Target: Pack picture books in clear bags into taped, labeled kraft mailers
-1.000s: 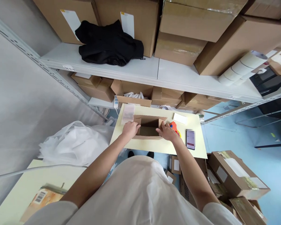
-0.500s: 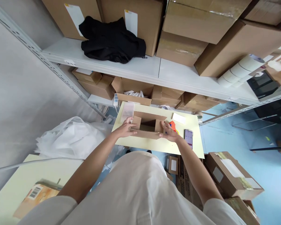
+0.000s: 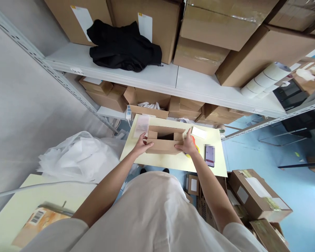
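Observation:
A small open cardboard box (image 3: 164, 146) sits on the pale yellow table between my hands. Its side flaps are folded inward, while the near long flap leans up over part of the dark opening. My left hand (image 3: 140, 145) grips the left end, thumb on the near flap and fingers around the corner. At the right end, my right hand (image 3: 188, 144) holds the same flap with its thumb, fingers along the side. Just behind the right hand lies a red, yellow and blue item (image 3: 194, 142), partly hidden. A phone (image 3: 209, 155) lies farther right.
The table (image 3: 170, 161) also bears a white pad (image 3: 198, 132) and a translucent sheet (image 3: 142, 125). Beyond it stands a shelf (image 3: 199, 91) with cartons, a black garment (image 3: 124, 47) and white tape rolls (image 3: 265, 80). White plastic bags (image 3: 78, 154) are at left, taped cartons (image 3: 261, 194) at lower right.
The near long flap has swung up and inward, covering more of the opening. Both thumbs have shifted onto it, and my right fingers have come off the right side flap.

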Available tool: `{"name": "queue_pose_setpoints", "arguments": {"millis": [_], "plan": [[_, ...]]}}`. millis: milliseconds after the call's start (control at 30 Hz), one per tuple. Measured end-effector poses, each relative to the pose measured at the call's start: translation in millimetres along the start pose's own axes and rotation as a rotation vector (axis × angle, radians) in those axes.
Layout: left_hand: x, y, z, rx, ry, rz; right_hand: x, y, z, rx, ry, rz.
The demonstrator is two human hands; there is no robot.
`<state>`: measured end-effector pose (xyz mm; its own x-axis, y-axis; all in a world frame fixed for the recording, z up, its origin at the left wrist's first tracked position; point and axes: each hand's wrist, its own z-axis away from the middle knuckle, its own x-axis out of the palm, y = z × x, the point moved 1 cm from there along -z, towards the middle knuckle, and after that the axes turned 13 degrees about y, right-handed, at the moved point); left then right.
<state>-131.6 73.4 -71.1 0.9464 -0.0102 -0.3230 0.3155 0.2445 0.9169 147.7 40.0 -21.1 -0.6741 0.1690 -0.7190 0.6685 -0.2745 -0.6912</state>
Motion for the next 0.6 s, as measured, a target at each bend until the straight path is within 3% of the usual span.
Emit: {"name": "queue_pose_setpoints", "arguments": {"millis": [100, 167, 400, 600], "plan": [[0, -3, 1, -0.095, -0.018, 0.016, -10, -15, -11, -0.221, -0.006, 0.213], [0, -4, 1, -0.116, -0.022, 0.019, -14, -18, -14, -0.286, -0.030, 0.277], [0, 2, 1, -0.097, -0.021, -0.043, -10, 3, -2, -0.451, -0.076, 0.237], [1, -1, 2, -0.017, -0.056, 0.012, 2, 20, 23, -0.421, -0.053, 0.248]]}}
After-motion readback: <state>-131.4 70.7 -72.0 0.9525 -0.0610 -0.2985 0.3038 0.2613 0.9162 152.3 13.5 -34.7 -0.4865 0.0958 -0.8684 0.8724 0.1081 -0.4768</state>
